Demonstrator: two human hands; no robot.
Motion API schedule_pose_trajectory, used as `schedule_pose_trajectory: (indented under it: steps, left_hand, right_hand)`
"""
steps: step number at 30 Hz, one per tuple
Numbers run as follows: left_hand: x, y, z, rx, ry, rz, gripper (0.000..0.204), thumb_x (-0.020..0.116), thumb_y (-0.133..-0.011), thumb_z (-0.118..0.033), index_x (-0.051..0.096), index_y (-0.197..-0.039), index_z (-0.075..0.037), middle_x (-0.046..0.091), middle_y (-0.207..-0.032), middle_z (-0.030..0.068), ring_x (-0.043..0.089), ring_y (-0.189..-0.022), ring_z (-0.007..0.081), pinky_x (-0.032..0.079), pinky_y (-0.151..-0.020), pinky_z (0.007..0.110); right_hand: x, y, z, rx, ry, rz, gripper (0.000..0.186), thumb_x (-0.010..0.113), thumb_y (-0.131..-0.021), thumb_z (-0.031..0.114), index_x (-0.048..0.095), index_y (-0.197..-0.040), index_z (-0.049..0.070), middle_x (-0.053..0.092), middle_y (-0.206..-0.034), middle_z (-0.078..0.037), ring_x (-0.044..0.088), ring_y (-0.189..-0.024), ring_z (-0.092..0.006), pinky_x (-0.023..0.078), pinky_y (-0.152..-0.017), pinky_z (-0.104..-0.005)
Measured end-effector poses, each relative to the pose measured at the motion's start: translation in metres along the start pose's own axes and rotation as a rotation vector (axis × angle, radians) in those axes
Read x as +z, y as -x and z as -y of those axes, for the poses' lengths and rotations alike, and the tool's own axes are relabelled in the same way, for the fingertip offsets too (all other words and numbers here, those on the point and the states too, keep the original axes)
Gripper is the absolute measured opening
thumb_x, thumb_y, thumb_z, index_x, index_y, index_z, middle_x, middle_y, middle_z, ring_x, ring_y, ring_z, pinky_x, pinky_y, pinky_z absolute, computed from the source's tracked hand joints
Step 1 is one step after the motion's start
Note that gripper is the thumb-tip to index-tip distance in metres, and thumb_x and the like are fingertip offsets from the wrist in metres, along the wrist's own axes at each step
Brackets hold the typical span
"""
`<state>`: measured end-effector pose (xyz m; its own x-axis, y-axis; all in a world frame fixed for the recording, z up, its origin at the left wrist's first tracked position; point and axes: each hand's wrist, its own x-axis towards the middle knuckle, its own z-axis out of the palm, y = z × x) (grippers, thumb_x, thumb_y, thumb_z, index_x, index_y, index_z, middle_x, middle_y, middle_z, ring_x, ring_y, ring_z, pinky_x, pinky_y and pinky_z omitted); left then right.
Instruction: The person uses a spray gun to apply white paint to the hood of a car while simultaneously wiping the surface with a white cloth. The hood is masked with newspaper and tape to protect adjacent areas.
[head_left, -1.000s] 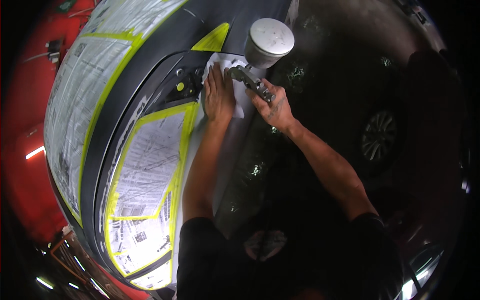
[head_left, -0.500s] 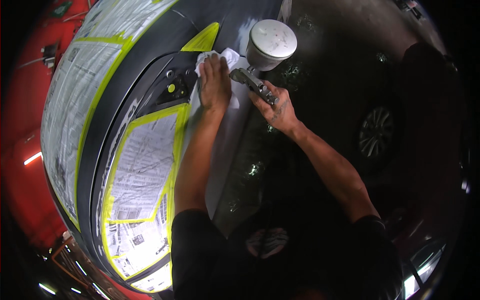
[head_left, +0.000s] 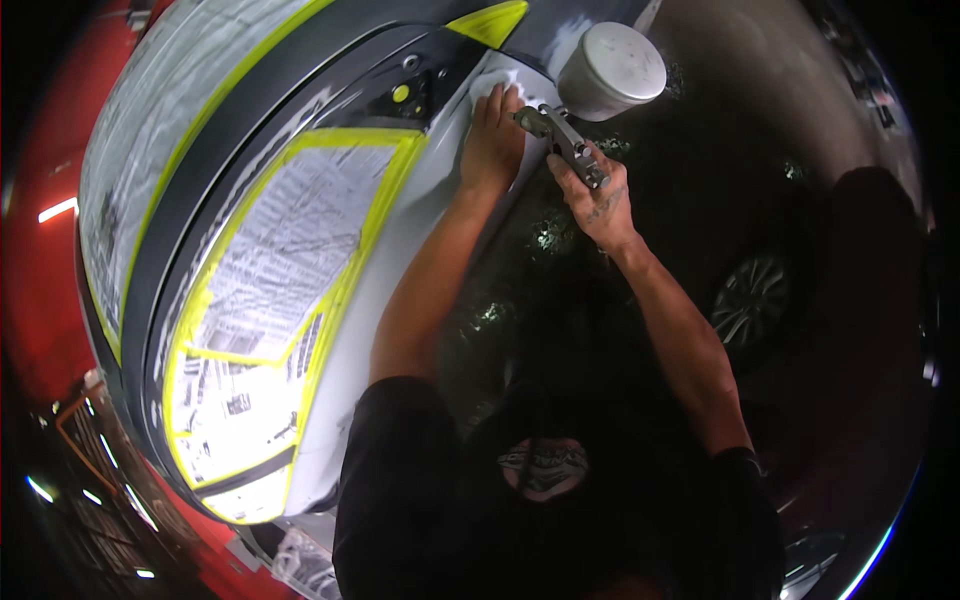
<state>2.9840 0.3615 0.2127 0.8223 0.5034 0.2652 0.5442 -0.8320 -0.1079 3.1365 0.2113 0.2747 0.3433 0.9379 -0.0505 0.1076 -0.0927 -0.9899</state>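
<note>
My left hand [head_left: 490, 145] presses a crumpled white cloth [head_left: 497, 80] flat against the pale grey side panel [head_left: 405, 235] of a car. The fingers lie over the cloth, close to the dark triangular mirror-mount plate [head_left: 405, 92]. In my right hand [head_left: 600, 205] is a metal spray gun [head_left: 568, 145], gripped just right of the left hand. A round white paint cup [head_left: 615, 70] sits on top of the gun, leaning right. The gun's front end is close to the left fingertips, and I see no spray from it.
Newspaper [head_left: 285, 235] edged with yellow tape covers the side windows. More sheeting [head_left: 150, 150] covers the glass farther left. A yellow-taped triangle [head_left: 490, 22] lies ahead of the cloth. At right stands another dark car with a spoked wheel [head_left: 752, 300]; a red surface [head_left: 40, 270] is far left.
The view has shifted, so the car appears farther up. My left hand and the cloth have slid nearer along the panel. The spray gun has moved along with them, still in my right hand.
</note>
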Motion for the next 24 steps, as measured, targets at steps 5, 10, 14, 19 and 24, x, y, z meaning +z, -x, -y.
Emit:
schedule_pose_trajectory:
  steps: [5,10,14,19,24]
  left_hand:
    - [-0.041,0.075,-0.003,-0.196,0.070,-0.009,0.040,0.057,-0.095,-0.006,0.061,-0.134,0.004,0.049,-0.155,0.0232,0.045,-0.145,0.0442,0.036,-0.121,0.059]
    - [-0.074,0.097,-0.003,-0.319,0.000,-0.116,0.035,0.060,-0.097,-0.014,0.069,-0.126,0.003,0.051,-0.154,0.0197,0.046,-0.145,0.0389,0.041,-0.120,0.051]
    - [-0.074,0.118,0.000,-0.344,-0.091,-0.045,0.041,0.061,-0.096,-0.015,0.065,-0.133,0.002,0.050,-0.154,0.0189,0.047,-0.145,0.0375,0.041,-0.121,0.049]
    - [-0.089,0.148,-0.011,-0.432,0.016,0.001,0.054,0.061,-0.094,-0.010,0.051,-0.146,0.004,0.049,-0.155,0.0198,0.044,-0.146,0.0420,0.040,-0.119,0.053]
    - [-0.081,0.129,-0.010,-0.358,-0.158,-0.035,0.050,0.057,-0.094,-0.015,0.060,-0.141,0.000,0.056,-0.149,0.0188,0.047,-0.144,0.0353,0.039,-0.121,0.050]
  right_hand:
    - [0.029,0.008,0.002,-0.312,0.135,0.104,0.025,0.070,-0.096,0.015,0.068,-0.111,-0.004,0.065,-0.082,-0.018,0.065,-0.068,-0.0304,0.053,-0.064,-0.0384]
    - [0.049,0.006,0.003,-0.402,0.180,0.203,0.026,0.070,-0.095,0.013,0.067,-0.113,-0.005,0.066,-0.082,-0.023,0.069,-0.070,-0.0368,0.054,-0.066,-0.0398]
    - [0.058,0.005,0.013,-0.275,0.152,0.231,0.020,0.071,-0.094,0.013,0.070,-0.112,0.002,0.066,-0.082,-0.017,0.067,-0.065,-0.0317,0.052,-0.061,-0.0395]
    - [0.058,0.002,0.004,-0.436,0.264,0.218,0.020,0.070,-0.096,0.016,0.071,-0.110,0.002,0.068,-0.084,-0.019,0.069,-0.066,-0.0317,0.052,-0.062,-0.0397]
    - [0.067,-0.008,0.007,-0.786,0.512,0.212,0.028,0.071,-0.096,0.020,0.070,-0.112,-0.003,0.071,-0.084,-0.022,0.072,-0.073,-0.0403,0.056,-0.068,-0.0443]
